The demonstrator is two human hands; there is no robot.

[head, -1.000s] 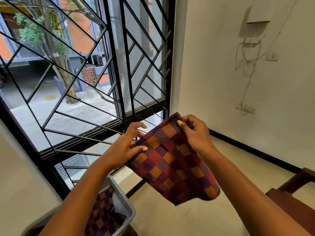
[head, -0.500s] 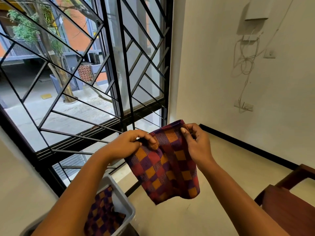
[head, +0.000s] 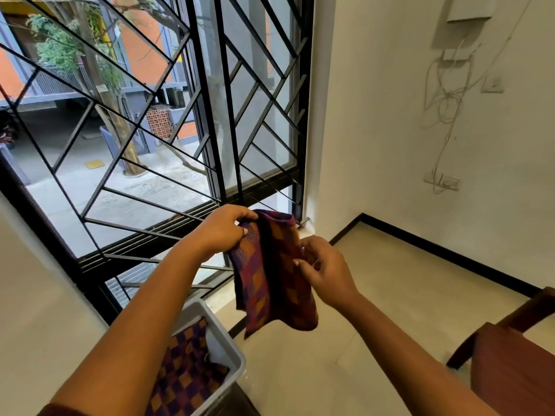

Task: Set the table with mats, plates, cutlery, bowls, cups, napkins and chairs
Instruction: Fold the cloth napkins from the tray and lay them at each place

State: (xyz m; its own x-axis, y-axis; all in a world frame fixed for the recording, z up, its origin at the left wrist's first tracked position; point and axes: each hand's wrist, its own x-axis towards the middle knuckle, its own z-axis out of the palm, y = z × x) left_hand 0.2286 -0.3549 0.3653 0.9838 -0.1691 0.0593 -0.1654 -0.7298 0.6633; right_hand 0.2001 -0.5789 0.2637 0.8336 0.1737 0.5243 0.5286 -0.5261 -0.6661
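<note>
Two hands on one checked napkin (head: 271, 274), held up in the air in front of the window grille (head: 168, 121), nothing under it but floor. The left hand (head: 220, 229) pinches the top edge; the right hand (head: 326, 270) has curled fingers at the side edge, though I can't tell if it's actually gripping. It looks light and floppy (it sags into folds), so I'd hold it by corners. More of the same cloth sits in the grey bin (head: 222, 340) below.
</note>
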